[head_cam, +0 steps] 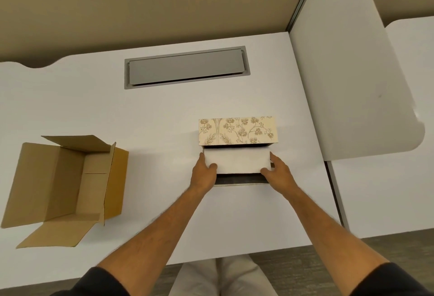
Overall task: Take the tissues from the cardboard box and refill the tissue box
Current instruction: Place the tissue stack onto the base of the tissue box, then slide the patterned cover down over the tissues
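Observation:
A white stack of tissues (237, 160) sits in the open tissue box (239, 180), whose dark inner wall shows along the near side. The box's floral lid (237, 130) stands raised behind it. My left hand (203, 170) grips the stack's left end and my right hand (278, 170) grips its right end, thumbs on top. The brown cardboard box (58, 185) lies open at the left of the white desk, its inside looking empty from here.
A grey cable hatch (185, 67) is set into the desk (152, 119) behind the tissue box. A white divider panel (347, 72) rises at the right. The desk's front edge runs just below my forearms, with my legs under it.

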{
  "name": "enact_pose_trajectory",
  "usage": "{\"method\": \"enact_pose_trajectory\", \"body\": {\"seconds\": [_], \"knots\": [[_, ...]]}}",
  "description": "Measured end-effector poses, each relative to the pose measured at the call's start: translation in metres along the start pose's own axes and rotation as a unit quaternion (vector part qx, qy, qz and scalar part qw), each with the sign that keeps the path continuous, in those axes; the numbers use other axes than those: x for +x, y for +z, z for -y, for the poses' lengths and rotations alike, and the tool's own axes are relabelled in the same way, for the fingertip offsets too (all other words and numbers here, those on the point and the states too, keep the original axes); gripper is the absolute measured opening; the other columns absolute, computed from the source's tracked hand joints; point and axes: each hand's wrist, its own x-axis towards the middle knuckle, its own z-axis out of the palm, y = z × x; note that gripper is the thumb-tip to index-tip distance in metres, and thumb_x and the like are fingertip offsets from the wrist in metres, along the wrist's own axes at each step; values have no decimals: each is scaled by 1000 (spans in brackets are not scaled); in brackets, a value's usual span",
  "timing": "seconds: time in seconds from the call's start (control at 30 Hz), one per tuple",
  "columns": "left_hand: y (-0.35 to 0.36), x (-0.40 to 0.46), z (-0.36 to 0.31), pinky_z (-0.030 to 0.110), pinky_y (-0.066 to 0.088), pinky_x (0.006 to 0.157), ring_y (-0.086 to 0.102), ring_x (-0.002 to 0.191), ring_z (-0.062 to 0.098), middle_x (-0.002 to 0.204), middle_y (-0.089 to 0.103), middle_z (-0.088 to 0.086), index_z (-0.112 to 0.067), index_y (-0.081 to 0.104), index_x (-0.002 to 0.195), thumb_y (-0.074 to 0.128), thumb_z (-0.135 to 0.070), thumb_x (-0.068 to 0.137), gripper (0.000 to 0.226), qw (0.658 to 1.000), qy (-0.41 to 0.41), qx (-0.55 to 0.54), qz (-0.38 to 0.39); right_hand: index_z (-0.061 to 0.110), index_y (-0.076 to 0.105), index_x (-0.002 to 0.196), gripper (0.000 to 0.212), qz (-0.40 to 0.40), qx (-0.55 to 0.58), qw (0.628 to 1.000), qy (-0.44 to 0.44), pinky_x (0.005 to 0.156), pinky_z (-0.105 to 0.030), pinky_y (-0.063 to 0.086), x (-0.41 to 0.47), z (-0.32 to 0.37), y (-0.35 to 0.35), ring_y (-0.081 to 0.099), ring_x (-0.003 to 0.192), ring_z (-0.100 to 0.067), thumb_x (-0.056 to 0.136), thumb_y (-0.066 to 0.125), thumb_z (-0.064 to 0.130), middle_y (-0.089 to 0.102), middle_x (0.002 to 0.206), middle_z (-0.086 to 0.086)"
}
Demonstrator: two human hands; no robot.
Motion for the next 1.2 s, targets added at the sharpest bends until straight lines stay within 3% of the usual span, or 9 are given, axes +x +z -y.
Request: {"method": "enact_pose_trajectory", "body": {"seconds": [0.1,0.23,0.37,0.43,0.6,0.8,0.93,1.1,1.2], "knots": [[-10,-1,-1,42,38,113,43,137,26,153,43,5,-13,32,151,45,-18,99,54,1000,-10,-28,9,17,41,146,58,-18,-13,999,24,92,-34,49,3,3,-12,55,118,-20,90,57,16,55,138,-3],[-31,-3,-16,26,40,100,46,119,12,125,53,-16,-27,55,131,41,-24,101,33,993,51,-91,-55,17,50,141,45,-142,79,987,-10,94,-31,46,11,25,-38,55,115,-14,96,53,24,60,133,0],[-44,9,-39,28,47,83,62,100,15,110,69,-3,-18,67,109,42,-37,102,33,987,89,-89,-99,25,67,107,18,-180,92,977,-61,82,-32,57,20,58,-52,66,93,-11,93,58,33,70,107,5],[-47,17,-46,24,46,76,64,94,14,101,69,-5,-19,68,101,52,-31,98,19,985,110,-58,-116,25,68,95,6,-180,70,979,-63,73,-27,56,24,66,-51,66,84,-7,91,63,26,72,97,3],[-47,19,-45,20,47,63,63,81,5,89,65,-12,-22,61,95,63,-24,92,5,983,124,-7,-131,18,67,93,4,-187,52,980,-47,65,-20,50,22,60,-45,65,80,-6,90,66,20,70,90,2],[-48,-7,-22,18,49,61,63,78,2,84,62,-18,-31,53,83,64,-26,92,15,980,148,51,-124,18,64,93,5,-160,9,985,-67,61,-14,45,-4,41,-44,64,81,-5,91,66,22,67,87,7],[-45,-24,-1,17,49,62,64,79,5,86,66,-13,-29,55,83,67,-27,91,15,980,149,68,-110,15,64,92,6,-136,-34,987,-74,64,-16,48,-23,20,-40,65,81,-9,92,66,21,68,88,3],[-37,-37,32,17,47,58,64,78,5,83,66,-12,-27,56,79,68,-25,90,17,983,131,89,-95,14,69,94,5,-125,-78,985,-88,59,-8,42,-41,-12,-27,65,76,-8,92,66,17,68,85,6],[-30,-41,47,16,43,58,65,77,11,81,67,-8,-22,62,83,69,-20,91,11,983,121,105,-94,9,72,94,7,-133,-90,984,-84,59,-13,44,-48,-30,-16,65,73,-13,92,65,10,68,82,4]]}}
